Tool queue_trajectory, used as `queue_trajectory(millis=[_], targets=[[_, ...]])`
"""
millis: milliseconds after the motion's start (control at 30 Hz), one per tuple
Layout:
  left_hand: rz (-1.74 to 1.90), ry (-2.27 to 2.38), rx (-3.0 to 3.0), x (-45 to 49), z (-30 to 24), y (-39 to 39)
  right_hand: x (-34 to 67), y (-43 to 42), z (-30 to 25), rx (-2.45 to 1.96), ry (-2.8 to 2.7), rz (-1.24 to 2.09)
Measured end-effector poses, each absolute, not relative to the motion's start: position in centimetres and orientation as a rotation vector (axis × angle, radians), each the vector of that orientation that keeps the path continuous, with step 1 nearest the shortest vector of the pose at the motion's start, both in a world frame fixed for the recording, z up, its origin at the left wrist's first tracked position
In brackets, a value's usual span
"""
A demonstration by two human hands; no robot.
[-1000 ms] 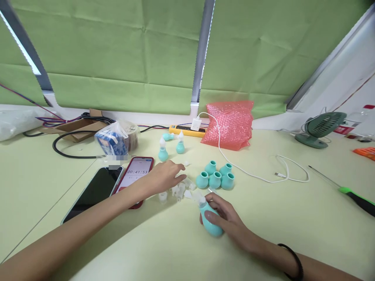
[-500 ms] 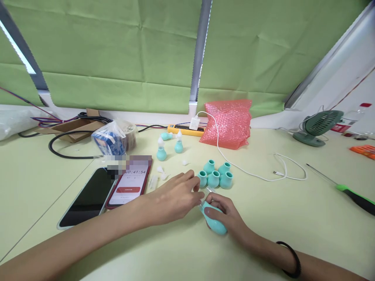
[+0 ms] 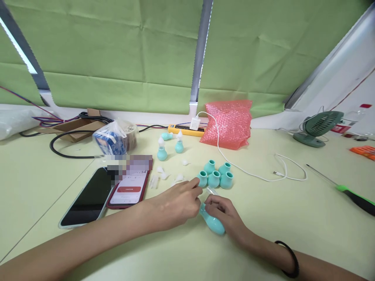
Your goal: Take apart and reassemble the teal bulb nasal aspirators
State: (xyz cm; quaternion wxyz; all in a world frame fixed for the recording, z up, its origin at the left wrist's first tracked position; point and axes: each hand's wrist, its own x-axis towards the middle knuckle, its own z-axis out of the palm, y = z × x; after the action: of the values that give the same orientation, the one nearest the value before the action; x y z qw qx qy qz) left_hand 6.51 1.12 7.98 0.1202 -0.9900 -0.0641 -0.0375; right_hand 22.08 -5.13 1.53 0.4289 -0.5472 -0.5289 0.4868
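Observation:
My right hand grips a glossy teal rubber bulb, its neck pointing up and left and its round end low. Fingers curled, my left hand is right beside the bulb's neck; whatever is between its fingertips is hidden. A clear tube lies just beyond my right fingers. Behind it stand several teal bulbs with open mouths up. Farther back, a bulb with a clear, white-tipped top stands near a similar one, and another such bulb lies on its side.
Small white tips and clear tubes lie left of the bulbs. Two phones, a dark one and a lit one, sit farther left. A white cable, red bubble-wrap bag, screwdriver and fan are rightward.
My right thumb has shifted toward the bulb's neck, showing more of the bulb. My left fingers have curled in and drawn slightly back beside the neck.

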Motion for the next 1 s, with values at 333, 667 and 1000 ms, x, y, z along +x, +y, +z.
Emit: queue_trajectory(millis=[333,667,1000], targets=[[-0.154,-0.232,-3.151,6.0,8.1,1.9,22.0,-5.4,1.5,-1.388,-1.509,1.11],[-0.118,-0.304,-3.18,5.9,8.2,2.2,22.3,-5.2,1.5,-1.391,-1.572,1.111],[-0.012,-0.061,-2.889,6.1,7.9,1.7,22.1,-5.1,1.4,-1.436,-1.624,1.068]])
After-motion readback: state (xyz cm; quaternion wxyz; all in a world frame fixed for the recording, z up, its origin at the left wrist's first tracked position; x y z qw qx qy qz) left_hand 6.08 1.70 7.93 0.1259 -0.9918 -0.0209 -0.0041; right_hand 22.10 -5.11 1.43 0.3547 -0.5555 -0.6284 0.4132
